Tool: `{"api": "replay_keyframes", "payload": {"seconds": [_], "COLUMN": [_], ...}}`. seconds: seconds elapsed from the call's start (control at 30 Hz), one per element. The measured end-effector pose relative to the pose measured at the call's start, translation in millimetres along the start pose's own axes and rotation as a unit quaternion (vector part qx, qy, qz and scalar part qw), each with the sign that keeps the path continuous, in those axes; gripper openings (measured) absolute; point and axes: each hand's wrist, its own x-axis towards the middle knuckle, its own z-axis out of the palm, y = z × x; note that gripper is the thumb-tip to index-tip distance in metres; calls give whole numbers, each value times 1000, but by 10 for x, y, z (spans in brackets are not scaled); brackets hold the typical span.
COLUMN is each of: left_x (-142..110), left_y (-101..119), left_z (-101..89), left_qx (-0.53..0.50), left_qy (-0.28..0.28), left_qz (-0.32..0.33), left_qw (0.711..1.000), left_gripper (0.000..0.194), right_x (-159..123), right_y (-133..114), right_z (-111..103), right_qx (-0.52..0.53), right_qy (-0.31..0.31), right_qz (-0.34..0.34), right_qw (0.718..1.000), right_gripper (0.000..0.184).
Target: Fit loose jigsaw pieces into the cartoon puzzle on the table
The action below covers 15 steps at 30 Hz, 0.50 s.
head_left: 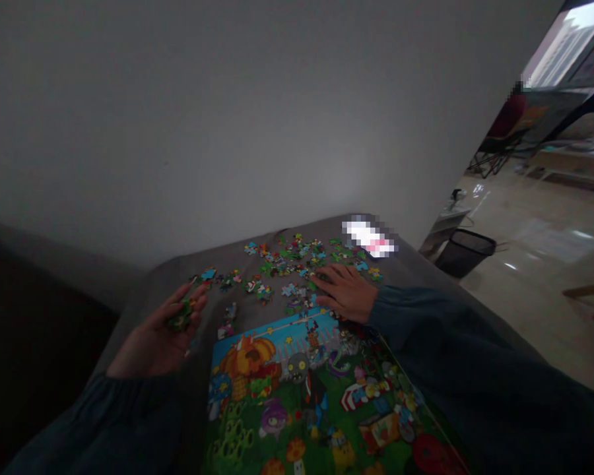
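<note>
My left hand (159, 333) is cupped palm up at the left of the grey cloth-covered surface (151, 297), shut on a small bunch of jigsaw pieces (181, 316). Many more colourful jigsaw pieces (290, 265) lie scattered loose across the cloth. My right hand (344, 293) rests palm down at the right edge of that scatter, its fingertips on or among the pieces and holding nothing I can see. Below both hands lies a large cartoon-printed puzzle picture (301, 389), a garden scene with a pumpkin and a zombie, its near part dim.
A pixelated white object (369, 237) lies at the far edge of the cloth. A plain grey wall (202, 119) rises behind. To the right, the surface drops to a shiny floor (539, 264), with a black mesh wastebasket (464, 253) and a folding chair (499, 132) beyond.
</note>
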Motion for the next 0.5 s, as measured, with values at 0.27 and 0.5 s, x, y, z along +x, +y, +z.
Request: {"api": "replay_keyframes", "payload": {"seconds": [0.27,0.5], "left_x": [39,70], "left_y": [23,45], "left_z": [-59,-121], "left_qx": [21,52], "left_qy": [0,12], "left_qz": [40,85], "left_qw": [999,995], "left_gripper": [34,23], "right_x": [7,8], "right_y": [10,38], "right_z": [-113,-55], "right_qx": [81,122], "right_qy": [6,15], "right_qz": [-62,-81], "right_qw": [995,989], "right_gripper": [38,31]}}
